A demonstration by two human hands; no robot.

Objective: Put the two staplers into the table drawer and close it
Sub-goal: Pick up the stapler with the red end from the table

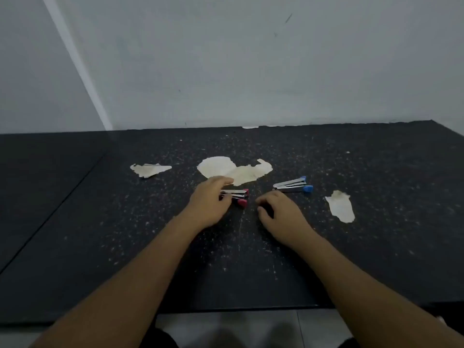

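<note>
Here the left hand point(209, 203) closes on the red stapler point(237, 195), lying left-right on the surface point(376, 234); the blue stapler point(292, 185) lies just far-right of the curled, empty right hand point(278, 214).

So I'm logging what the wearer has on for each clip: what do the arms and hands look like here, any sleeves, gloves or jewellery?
Both forearms are bare up to the frame edge: no sleeves in view. The left hand and right hand wear no gloves, and no watch, bracelet or ring shows on the wrists or visible fingers. No markings can be made out in this dim picture.
</note>
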